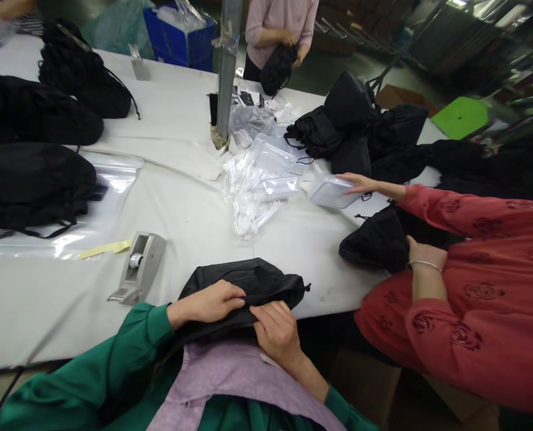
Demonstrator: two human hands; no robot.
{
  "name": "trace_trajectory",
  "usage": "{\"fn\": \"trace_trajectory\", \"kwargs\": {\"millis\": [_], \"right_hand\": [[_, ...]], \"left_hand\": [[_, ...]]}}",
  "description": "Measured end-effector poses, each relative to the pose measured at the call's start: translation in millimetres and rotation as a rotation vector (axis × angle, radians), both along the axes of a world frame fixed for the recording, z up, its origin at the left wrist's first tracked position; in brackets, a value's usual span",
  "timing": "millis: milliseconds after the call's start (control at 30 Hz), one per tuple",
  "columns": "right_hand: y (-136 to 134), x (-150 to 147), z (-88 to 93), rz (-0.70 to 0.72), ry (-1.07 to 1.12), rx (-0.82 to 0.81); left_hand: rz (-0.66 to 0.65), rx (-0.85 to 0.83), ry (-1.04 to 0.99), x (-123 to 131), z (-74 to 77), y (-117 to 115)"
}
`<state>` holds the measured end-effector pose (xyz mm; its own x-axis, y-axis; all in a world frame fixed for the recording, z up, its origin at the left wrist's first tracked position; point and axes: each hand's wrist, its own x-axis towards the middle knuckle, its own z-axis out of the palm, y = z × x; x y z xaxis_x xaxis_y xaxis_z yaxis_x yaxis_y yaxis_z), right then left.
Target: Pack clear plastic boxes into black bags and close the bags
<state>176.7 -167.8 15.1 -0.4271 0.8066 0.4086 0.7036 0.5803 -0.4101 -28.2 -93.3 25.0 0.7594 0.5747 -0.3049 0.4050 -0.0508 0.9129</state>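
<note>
A black drawstring cloth bag point(253, 284) lies at the near edge of the white table point(185, 203), partly over my lap. My left hand point(212, 302) is closed, its fingers pinching the bag's near fold. My right hand point(275, 329) is closed too, gripping the same fold just to the right. Both green sleeves come in from below. The two hands almost touch over the cloth.
A grey tape dispenser point(138, 266) stands left of the bag. Clear plastic bags point(266, 173) lie mid-table beside a metal post point(227, 72). Black bags point(28, 179) are piled at left and far right. A person in red point(473, 281) reaches from the right; another stands behind the table.
</note>
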Motion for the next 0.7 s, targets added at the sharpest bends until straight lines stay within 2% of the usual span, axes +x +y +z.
{"fn": "trace_trajectory", "kwargs": {"millis": [267, 433, 567, 700], "right_hand": [[-0.1, -3.1, -4.3, -0.076, 0.005, -0.038], [-4.3, -1.4, -7.2, -0.097, -0.003, -0.067], [3.6, -2.1, -11.3, -0.124, -0.008, -0.111], [27.9, -6.8, -13.4, -0.191, -0.020, -0.167]], "left_hand": [[-0.061, 0.166, 0.060, 2.4, 16.0, -2.6], [-0.070, 0.196, 0.087, 4.5, 12.2, -6.9], [0.008, 0.198, 0.094, 10.6, 0.4, -7.4], [0.157, 0.191, 0.071, 10.5, -3.5, 7.7]]}}
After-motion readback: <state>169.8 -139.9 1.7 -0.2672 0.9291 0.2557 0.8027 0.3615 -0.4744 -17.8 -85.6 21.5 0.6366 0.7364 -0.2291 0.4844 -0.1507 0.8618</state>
